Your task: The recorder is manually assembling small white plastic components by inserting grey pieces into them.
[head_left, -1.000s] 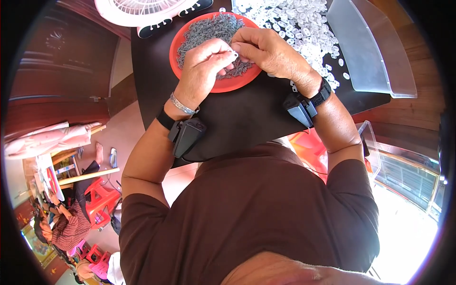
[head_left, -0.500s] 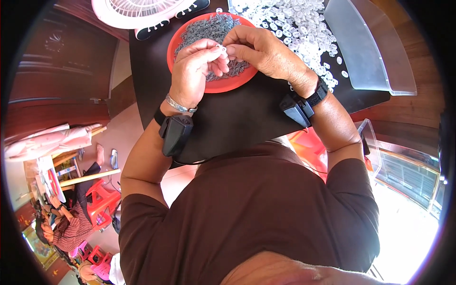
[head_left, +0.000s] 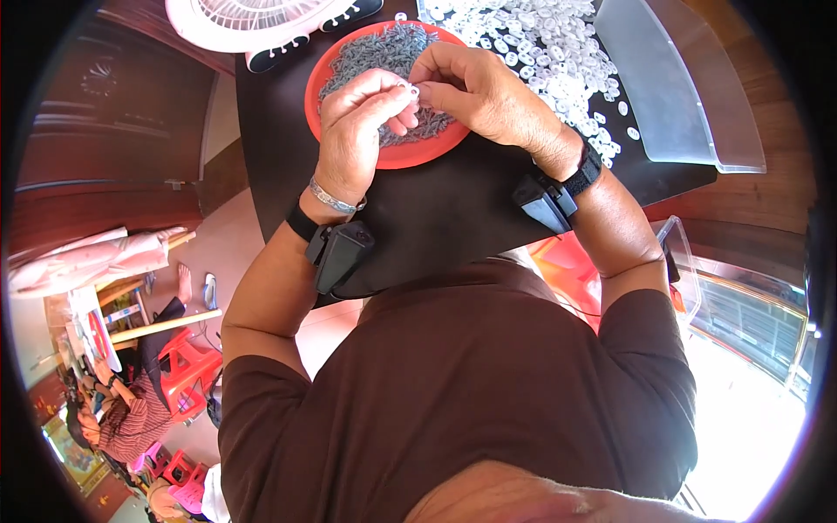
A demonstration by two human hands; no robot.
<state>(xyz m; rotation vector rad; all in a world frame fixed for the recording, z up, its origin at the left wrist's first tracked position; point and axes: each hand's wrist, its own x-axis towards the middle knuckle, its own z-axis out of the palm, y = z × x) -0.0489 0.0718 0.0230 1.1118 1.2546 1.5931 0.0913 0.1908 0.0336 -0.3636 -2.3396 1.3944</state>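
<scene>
Over a red round tray (head_left: 410,159) my two hands meet at the fingertips. My left hand (head_left: 353,131) pinches a small white plastic piece (head_left: 410,88) between thumb and fingers. Close against that piece, the thumb and forefinger of my right hand (head_left: 488,96) are pressed together; whatever they hold is too small to make out. Beneath the hands, a heap of short thin grey pieces (head_left: 375,61) fills the tray. To the right of it, many loose white oval plastic pieces with holes (head_left: 558,65) are spread on the black table (head_left: 418,218).
A translucent plastic bin (head_left: 663,87) lies beside the white pieces at the right. At the far left of the table stands a pink fan (head_left: 261,17). Another person in a striped top (head_left: 139,418) sits in the left background, near red stools (head_left: 187,370).
My left wrist has turned slightly, and the black device strapped to it has swung to the right. Both hands stay together over the tray.
</scene>
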